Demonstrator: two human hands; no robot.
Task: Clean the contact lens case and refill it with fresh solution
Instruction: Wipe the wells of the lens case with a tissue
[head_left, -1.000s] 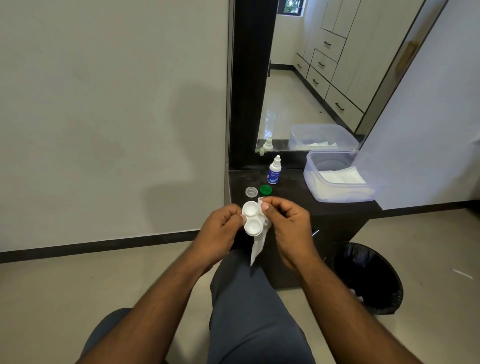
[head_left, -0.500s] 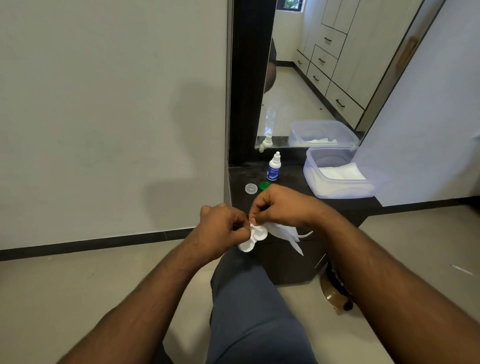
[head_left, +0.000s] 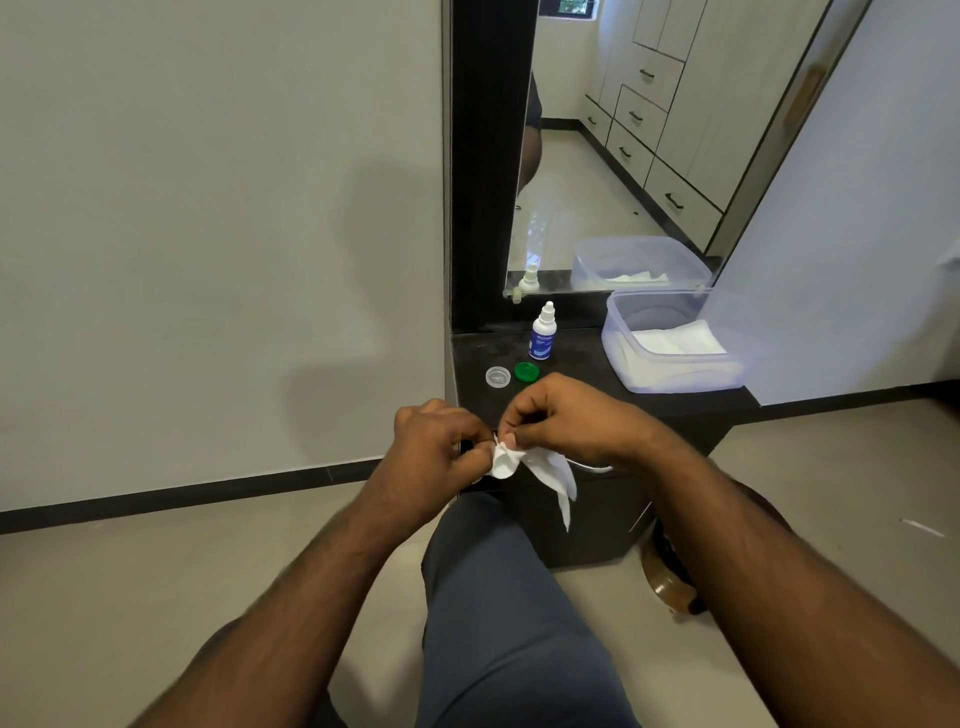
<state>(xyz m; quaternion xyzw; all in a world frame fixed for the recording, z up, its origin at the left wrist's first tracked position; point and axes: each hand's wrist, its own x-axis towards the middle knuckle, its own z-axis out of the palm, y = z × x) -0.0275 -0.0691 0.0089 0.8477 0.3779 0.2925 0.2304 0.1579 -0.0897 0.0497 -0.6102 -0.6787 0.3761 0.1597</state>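
My left hand (head_left: 439, 447) grips the white contact lens case (head_left: 503, 465) in front of the dark cabinet; only one round well shows below my fingers. My right hand (head_left: 558, 415) pinches a white tissue (head_left: 553, 475) against the case, and the tissue's tail hangs down to the right. On the cabinet top (head_left: 582, 376) stand a small solution bottle (head_left: 542, 335) with a blue label, a clear cap (head_left: 497, 376) and a green cap (head_left: 526, 371), all lying apart from my hands.
A clear plastic tub (head_left: 670, 343) of folded white tissues sits at the right of the cabinet top, below a mirror (head_left: 613, 156). A brown-rimmed bin (head_left: 670, 577) peeks out by my right forearm. My knee in grey trousers (head_left: 498, 597) is below the hands.
My hands have dropped from chest height and turned; the right hand swung over the case with the tissue, and the case tilted so only one well shows.
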